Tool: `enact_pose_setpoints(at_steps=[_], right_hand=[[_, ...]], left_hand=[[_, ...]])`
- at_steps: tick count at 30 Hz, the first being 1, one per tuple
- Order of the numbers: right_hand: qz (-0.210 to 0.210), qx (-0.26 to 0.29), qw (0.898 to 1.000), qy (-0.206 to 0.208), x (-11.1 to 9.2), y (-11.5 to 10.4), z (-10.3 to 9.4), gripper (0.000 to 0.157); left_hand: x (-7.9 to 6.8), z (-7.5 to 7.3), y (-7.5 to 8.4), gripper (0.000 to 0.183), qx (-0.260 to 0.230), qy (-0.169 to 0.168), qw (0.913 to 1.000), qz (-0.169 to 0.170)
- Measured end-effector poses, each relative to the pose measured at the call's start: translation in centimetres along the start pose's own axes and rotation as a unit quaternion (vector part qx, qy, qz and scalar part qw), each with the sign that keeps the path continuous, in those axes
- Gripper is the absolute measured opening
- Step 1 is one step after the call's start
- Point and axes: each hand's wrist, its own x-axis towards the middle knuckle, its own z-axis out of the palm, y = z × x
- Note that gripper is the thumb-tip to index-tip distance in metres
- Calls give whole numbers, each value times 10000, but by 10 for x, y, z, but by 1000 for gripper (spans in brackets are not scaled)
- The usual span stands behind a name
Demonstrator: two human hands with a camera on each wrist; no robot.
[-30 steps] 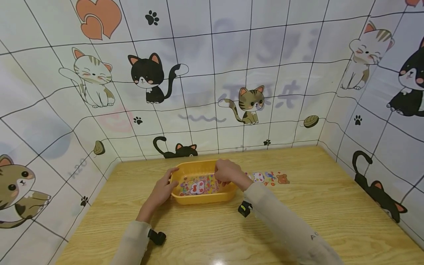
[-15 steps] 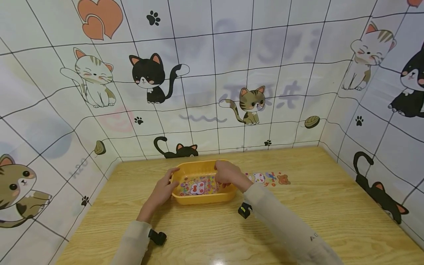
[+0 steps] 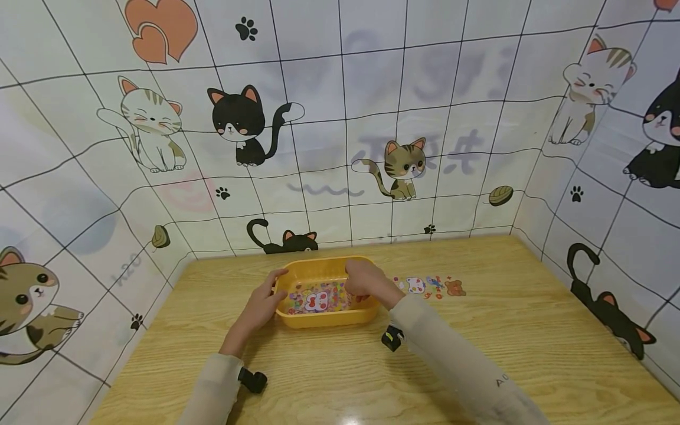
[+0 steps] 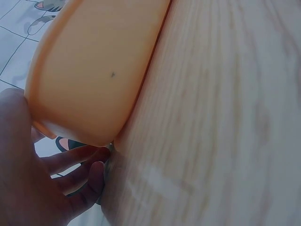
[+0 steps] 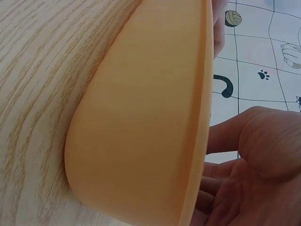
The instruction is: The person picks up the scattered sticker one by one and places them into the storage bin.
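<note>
A yellow plastic basin (image 3: 329, 319) sits on the wooden table, a layer of small multicoloured pieces (image 3: 340, 295) and a white cat-face picture with a red bow (image 3: 317, 301) on its bottom. My left hand (image 3: 264, 300) grips the basin's left end, thumb over the rim and fingers along the outer wall. From the right, my right hand (image 3: 366, 278) reaches over the rim into the basin, fingers bent downward at the coloured pieces. In the right wrist view the wall hides those fingertips, so I cannot tell whether they hold anything.
Right of the basin, a row of flat cartoon stickers lies on the table (image 3: 504, 330): a white cat face (image 3: 416, 285), a blue figure (image 3: 435, 283) and a brown bear (image 3: 454, 287). Cat-printed wall covering (image 3: 329, 147) encloses the back and both sides.
My right hand shifts very slightly inside the basin. The left hand, the basin and the stickers stay where they were.
</note>
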Motion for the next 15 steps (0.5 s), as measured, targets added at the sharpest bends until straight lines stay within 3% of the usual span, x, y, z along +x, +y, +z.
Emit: enact_pose_setpoints(at_steps=[6, 12, 15], right_hand=[[-3, 99, 9999, 33, 3, 3, 1, 4], [-117, -261, 9993, 248, 8, 5, 5, 34], [-154, -457, 9982, 350, 11, 6, 7, 39]], left_hand=[[0, 1, 0, 53, 0, -32, 10000, -6], [0, 0, 0, 53, 17, -30, 10000, 25], [0, 0, 1, 53, 46, -31, 10000, 27]])
